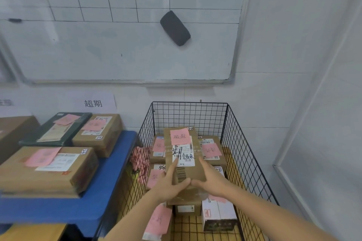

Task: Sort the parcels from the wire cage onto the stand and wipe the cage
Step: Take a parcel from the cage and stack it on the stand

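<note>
Forefinger (174, 166) of left hand (168, 181) stretched straight onto the white shipping label, thumb splayed across the near end, remaining fingers hidden. Fingers (203, 164) of right hand (212, 181) pressed together along the right edge, thumb tip close to the left thumb. Gripped between both hands: brown cardboard parcel (183, 162) with a pink note on top, raised above the other boxes inside the black wire cage (244, 152). Below it in the cage: more brown boxes with pink notes (210, 149) and a white carton (217, 213). Just beside the cage, to its left: blue stand (109, 191) bearing sorted brown parcels (49, 168) and a dark green parcel (56, 129), pink-noted. On the wall behind: paper sign (93, 103), whiteboard (117, 55), black eraser (175, 28)
</note>
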Demonstrator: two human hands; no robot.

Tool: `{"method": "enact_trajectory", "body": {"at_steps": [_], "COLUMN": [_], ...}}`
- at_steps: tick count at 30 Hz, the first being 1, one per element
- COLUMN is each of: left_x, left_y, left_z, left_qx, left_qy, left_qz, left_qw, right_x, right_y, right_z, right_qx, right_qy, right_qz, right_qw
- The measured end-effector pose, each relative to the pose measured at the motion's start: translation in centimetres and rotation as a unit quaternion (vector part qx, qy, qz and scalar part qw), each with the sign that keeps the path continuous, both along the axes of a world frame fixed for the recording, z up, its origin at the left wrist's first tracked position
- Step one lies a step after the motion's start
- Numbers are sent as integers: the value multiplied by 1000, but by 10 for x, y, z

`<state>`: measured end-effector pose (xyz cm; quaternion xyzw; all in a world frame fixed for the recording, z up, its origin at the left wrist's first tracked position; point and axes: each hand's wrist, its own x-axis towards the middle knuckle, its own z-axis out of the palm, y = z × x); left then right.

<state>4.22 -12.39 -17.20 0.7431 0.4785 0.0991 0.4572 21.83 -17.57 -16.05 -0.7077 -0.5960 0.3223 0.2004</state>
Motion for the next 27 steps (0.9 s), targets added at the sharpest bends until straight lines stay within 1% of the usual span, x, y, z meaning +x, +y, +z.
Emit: {"method": "enact_trajectory", "body": {"at_steps": [8,11,13,19,27], "left_x": [3,3,4,4,7], "left_y": [5,5,3,4,4], "left_z": [-9,-10,-7,-7,16], "left_qx": [-29,-44,-50,-55,-49], "left_qy": [-37,-96,-119,-141,-141], "left_qz": [9,37,43,69,49], "left_qw": [999,994,991,986,988], "right_x": [7,9,9,10,10], "right_y": [0,1,0,-3,-4], "right_z": [0,5,10,26,44], "right_qx": [-18,-16,3,52,101], "right_qy": [-19,-24,-35,-119,-143], "right_qz": [18,14,7,-1,-12], "right_qw": [999,999,999,992,984]}}
